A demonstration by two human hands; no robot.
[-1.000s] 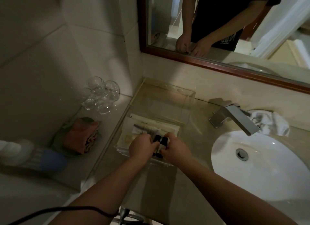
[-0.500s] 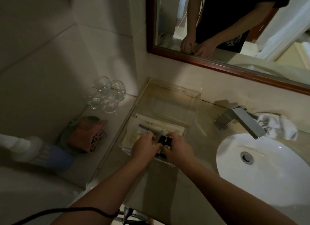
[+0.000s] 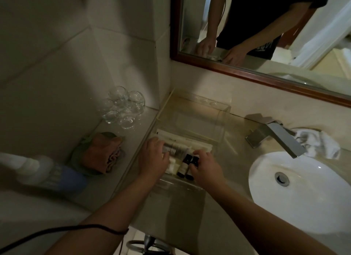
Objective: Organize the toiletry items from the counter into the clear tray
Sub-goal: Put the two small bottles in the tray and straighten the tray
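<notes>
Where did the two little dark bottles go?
The two little dark bottles lie side by side at the near end of the clear tray, between the left hand and right hand.

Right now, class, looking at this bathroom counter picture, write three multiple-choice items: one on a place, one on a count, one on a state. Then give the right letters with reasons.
1. Where do the two dark-capped bottles lie?
A. in the sink
B. in the clear tray
C. on the folded towel

2. How many dark-capped bottles lie side by side?
A. two
B. four
C. none

3. What is the left hand doing?
A. gripping the tap
B. hanging free in the air
C. resting on a pale tube in the tray

Answers:
1. B: they lie at the near end of the clear tray, left of the sink.
2. A: two caps show, close together, beside the right hand.
3. C: its fingers lie over the pale tube; whether they grip it cannot be told.
</notes>
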